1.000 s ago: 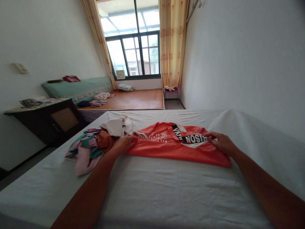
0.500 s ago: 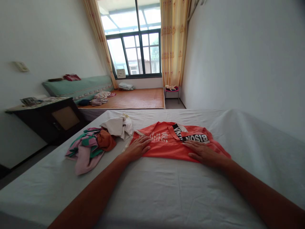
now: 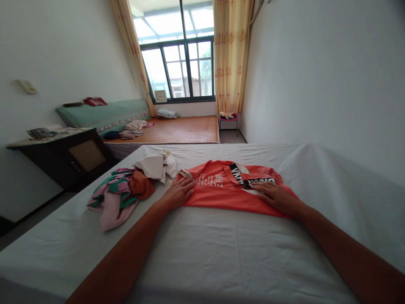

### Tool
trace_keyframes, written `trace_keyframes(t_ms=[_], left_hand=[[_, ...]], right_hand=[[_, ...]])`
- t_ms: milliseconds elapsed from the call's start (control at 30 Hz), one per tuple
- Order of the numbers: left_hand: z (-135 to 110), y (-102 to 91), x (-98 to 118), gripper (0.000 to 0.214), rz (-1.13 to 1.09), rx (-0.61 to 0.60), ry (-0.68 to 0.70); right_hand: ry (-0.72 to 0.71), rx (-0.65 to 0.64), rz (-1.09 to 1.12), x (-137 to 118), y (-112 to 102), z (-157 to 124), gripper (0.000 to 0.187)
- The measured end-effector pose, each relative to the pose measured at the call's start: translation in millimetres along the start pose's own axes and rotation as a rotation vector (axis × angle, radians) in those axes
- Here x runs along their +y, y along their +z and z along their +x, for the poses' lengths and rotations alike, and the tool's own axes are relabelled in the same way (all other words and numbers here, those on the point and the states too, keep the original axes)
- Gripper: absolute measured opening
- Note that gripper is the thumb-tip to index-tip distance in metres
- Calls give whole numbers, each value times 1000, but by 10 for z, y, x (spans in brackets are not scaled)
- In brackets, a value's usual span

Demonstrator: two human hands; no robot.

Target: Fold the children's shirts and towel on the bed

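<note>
An orange shirt (image 3: 221,192) with black and white lettering lies flat on the white bed sheet (image 3: 221,253). My left hand (image 3: 179,193) rests palm down on the shirt's left edge, fingers stretched out. On the right part, my right hand (image 3: 275,196) lies flat over the black lettered band, fingers spread. Neither hand holds anything.
A heap of clothes (image 3: 126,190) in pink, green, rust and cream lies left of the shirt. A dark cabinet (image 3: 69,158) stands beside the bed on the left. Beyond are a second bed with a mat (image 3: 177,131), a window and a small stool (image 3: 228,120).
A second ago both hands gripped the shirt's ends. They have since let go and now press flat on it, the right hand having slid up over the lettering.
</note>
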State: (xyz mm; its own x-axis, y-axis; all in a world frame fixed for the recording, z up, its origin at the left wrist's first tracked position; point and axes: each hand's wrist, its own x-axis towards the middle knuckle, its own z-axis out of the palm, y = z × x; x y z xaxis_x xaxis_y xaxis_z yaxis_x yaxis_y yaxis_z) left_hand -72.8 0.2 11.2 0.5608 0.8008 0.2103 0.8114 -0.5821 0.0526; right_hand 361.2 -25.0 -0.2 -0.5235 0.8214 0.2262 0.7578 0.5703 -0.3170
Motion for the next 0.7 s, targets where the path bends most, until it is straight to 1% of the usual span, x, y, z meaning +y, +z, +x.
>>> trace_keyframes(t_ms=[100, 200, 300, 333, 400, 500, 567, 633, 667, 700], left_hand=[[0, 37, -38, 49, -1, 7, -7], [7, 82, -83, 49, -14, 18, -5], [23, 102, -104, 48, -38, 23, -6], [30, 97, -101, 48, -45, 20, -8], [44, 66, -78, 47, -57, 19, -17], [73, -27, -21, 44, -70, 39, -62], [105, -106, 6, 41, -60, 58, -100], [153, -183, 3, 38, -29, 70, -98], [183, -216, -10, 36, -8, 71, -86], [216, -244, -29, 36, 17, 66, -72]], right_hand=[[45, 59, -11, 129, -35, -17, 40], [167, 131, -43, 225, -105, -59, 34], [333, 196, -79, 231, -207, -61, 29], [358, 210, -84, 215, -247, -36, 27], [346, 218, -88, 176, -338, 62, 24], [320, 175, -175, 167, -498, 295, 23], [362, 99, -298, 233, -596, 448, 23], [373, -10, -402, 354, -654, 558, 22], [337, -68, -426, 426, -664, 593, 22], [270, -117, -434, 500, -660, 618, 24]])
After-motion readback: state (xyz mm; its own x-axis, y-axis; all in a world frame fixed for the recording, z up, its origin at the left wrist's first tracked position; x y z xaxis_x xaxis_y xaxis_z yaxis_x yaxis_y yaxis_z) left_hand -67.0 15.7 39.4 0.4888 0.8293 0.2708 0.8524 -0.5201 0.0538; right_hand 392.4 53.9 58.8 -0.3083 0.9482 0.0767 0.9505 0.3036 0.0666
